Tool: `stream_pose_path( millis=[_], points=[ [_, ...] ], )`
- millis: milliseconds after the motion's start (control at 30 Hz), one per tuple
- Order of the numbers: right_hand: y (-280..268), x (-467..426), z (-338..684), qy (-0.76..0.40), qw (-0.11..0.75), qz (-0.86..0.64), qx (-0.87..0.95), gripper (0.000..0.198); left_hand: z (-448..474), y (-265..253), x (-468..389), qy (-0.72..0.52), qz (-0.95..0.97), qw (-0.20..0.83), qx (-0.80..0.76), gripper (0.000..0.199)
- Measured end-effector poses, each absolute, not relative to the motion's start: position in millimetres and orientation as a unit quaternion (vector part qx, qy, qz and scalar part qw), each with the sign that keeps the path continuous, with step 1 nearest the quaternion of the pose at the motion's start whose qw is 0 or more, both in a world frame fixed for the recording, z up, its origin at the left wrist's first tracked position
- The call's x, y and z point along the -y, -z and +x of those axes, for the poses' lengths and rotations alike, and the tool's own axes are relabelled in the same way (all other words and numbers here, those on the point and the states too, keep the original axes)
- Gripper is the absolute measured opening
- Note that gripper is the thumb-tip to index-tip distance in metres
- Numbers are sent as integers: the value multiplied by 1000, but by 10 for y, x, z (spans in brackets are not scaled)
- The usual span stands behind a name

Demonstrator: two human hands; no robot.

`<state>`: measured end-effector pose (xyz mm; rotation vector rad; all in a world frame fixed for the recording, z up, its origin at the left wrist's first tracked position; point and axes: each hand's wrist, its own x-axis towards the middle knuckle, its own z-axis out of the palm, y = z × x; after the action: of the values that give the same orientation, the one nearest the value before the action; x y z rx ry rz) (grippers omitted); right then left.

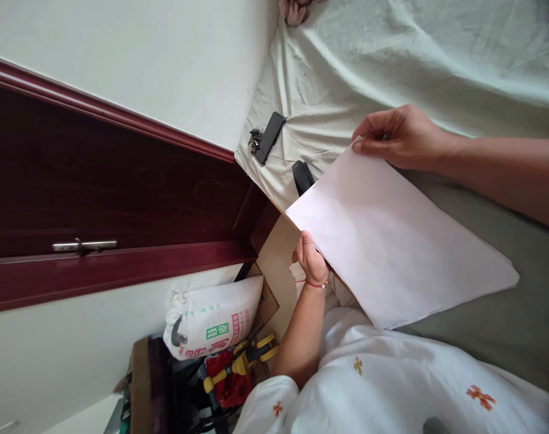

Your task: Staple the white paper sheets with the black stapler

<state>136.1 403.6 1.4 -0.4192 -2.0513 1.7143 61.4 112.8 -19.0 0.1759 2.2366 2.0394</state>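
A thin stack of white paper sheets [396, 235] lies slantwise across the view, above the pale green cloth. My right hand [403, 138] pinches its far corner between thumb and fingers. At the near left edge, my left hand [313, 262], with a red string bracelet at the wrist, grips the sheets with the thumb on top; its other fingers are mostly hidden beneath. Just past the left corner of the paper lies a black object [302, 176], partly covered, its kind unclear.
The pale green cloth [346, 66] covers a bed or table. A black phone-like slab [270, 137] and a bunch of keys [255, 140] lie near its corner. Left are a dark red door [97, 181], a white printed sack [215, 319] and a yellow-wheeled item [240, 364].
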Motion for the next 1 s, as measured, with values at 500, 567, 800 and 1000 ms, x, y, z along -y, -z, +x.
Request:
stream_pose_path(
  millis=[500, 567, 800, 1000],
  points=[
    [0, -4030, 1343, -622, 212, -137, 741, 20, 605, 184, -1108, -644, 94, 73, -756, 59],
    [3, -4033, 1336, -616, 210, -133, 748, 20, 605, 179, -1108, -636, 95, 74, -763, 59],
    [40, -4045, 1296, -505, 210, -183, 817, 31, 584, 162, -1092, -628, 94, 74, -769, 58],
    [84, -4042, 1259, -471, 179, -190, 843, 51, 582, 142, -1076, -653, 82, 53, -751, 58]
  ],
)
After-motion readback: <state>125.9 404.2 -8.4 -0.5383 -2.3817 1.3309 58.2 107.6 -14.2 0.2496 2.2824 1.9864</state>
